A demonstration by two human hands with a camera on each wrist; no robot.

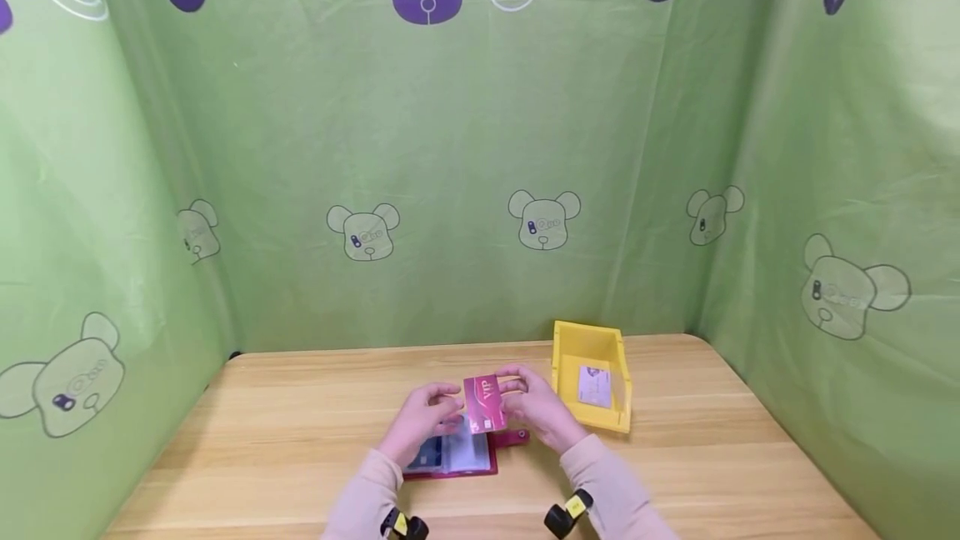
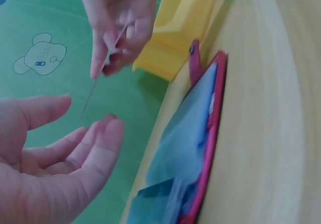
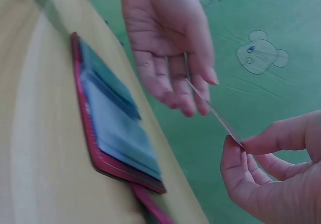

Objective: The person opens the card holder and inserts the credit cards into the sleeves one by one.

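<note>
A pink VIP card [image 1: 485,404] is held up above the open card holder [image 1: 468,450]. My right hand [image 1: 542,407] pinches its right edge between thumb and fingers; in the right wrist view the card [image 3: 218,116] appears edge-on. At the card's other end is my left hand [image 1: 426,421], thumb and fingers apart around that edge, as the left wrist view of the left hand [image 2: 60,158] shows. Clear plastic sleeves fill the magenta card holder, and a dark blue card [image 1: 429,454] sits in its left side. A snap strap [image 1: 513,437] sticks out to the right.
To the right stands a yellow bin [image 1: 592,419] with a pale card [image 1: 594,387] lying inside. The wooden table [image 1: 300,407] is enclosed by green curtains [image 1: 450,132] at the back and sides. Black wrist cameras [image 1: 567,513] are strapped over both sleeves.
</note>
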